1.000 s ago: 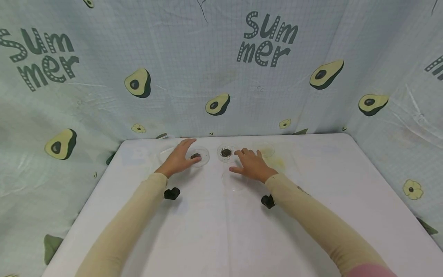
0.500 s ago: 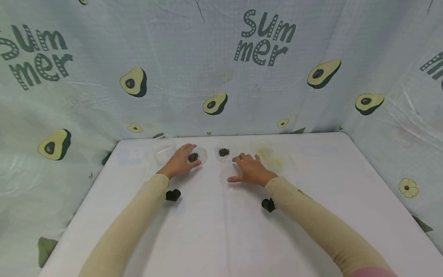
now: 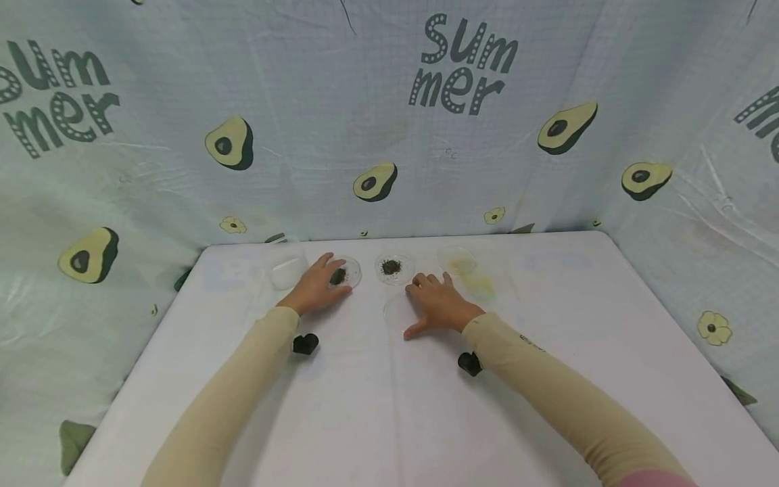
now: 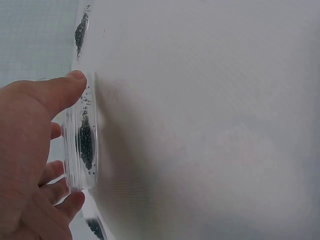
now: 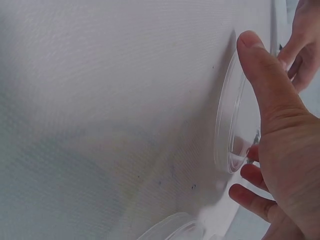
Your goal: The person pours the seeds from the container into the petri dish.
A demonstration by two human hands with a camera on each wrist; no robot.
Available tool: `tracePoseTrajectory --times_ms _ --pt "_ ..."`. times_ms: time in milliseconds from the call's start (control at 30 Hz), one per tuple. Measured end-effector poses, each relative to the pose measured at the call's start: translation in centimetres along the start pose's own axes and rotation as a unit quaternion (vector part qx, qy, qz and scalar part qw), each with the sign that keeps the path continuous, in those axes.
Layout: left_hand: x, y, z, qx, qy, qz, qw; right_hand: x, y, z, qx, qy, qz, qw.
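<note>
The left grip [image 3: 314, 287] clasps a round grain dish [image 3: 354, 274] between thumb and fingers on a white worktop [image 3: 365, 406], while the right grip [image 3: 441, 306] spreads wide around a clear dish [image 3: 392, 315], contact with it hard to judge. Between the two grips, just beyond the right one's fingertips, sits a second dish of dark grains [image 3: 391, 267].

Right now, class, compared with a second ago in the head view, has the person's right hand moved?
Yes: judged against the far edge of the white table, the right hand has moved back slightly, away from that edge.
</note>
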State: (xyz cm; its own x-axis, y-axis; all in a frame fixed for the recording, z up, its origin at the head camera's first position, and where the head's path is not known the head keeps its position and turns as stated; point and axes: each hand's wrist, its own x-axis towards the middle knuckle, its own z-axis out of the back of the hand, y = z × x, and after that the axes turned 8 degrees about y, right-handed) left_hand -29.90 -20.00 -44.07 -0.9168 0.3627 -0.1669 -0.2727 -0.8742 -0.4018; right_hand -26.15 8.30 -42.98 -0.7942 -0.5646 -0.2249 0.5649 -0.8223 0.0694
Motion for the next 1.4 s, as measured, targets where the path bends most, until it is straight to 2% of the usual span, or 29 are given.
tracePoseTrajectory --times_ms 333,533,867,1100,1400 --pt "0.5 -0.1 0.0 0.01 -0.009 0.005 0.9999 0.3 0.1 -0.3 0.004 -0.002 0.007 1.0" --pt "0.7 -0.7 0.2 0.002 -0.002 0.023 0.9997 0.3 0.1 -0.4 0.01 -0.005 -0.001 0.9999" --pt "0.9 -1.1 0.2 0.01 0.007 0.035 0.9993 0.4 -0.2 -0.5 0.008 -0.016 -0.004 0.9998" --pt "1.0 -1.0 0.0 0.011 0.004 0.04 0.9991 0.7 -0.6 -0.3 0.015 -0.019 -0.013 0.9996" --pt "1.1 -0.7 -0.2 0.017 0.0 0.038 0.9991 0.9 -0.6 -0.3 0.042 -0.043 -0.017 0.998"
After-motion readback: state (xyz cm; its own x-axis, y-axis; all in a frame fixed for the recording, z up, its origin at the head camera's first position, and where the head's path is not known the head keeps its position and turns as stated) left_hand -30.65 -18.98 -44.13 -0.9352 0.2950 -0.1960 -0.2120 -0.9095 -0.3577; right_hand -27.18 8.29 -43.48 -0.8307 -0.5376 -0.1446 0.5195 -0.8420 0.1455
